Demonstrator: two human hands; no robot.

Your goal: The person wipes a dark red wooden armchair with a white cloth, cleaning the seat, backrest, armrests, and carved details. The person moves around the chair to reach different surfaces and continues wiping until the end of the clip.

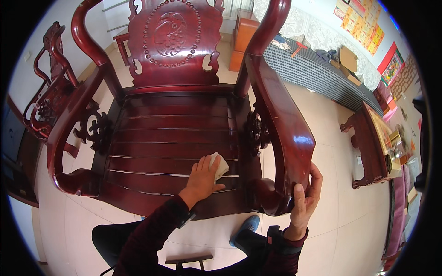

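Observation:
A dark red carved wooden armchair (172, 138) stands before me, its slatted seat facing up. My left hand (201, 180) lies on the front right of the seat, partly over a folded pale cloth (221, 168). The cloth sticks out past the fingers and rests on the slats. At the front end of the right armrest (281, 114), my right hand (305, 203) has its thumb on the near face and its fingers around the outer side. The carved backrest (176, 41) rises at the far side of the seat.
Another carved chair (57, 79) stands at the left. At the right are a low wooden table (369, 148) and a long seat with a checked cover (310, 67), bearing an open cardboard box (348, 60) and a red tool (299, 49). A small stool (189, 259) is below me.

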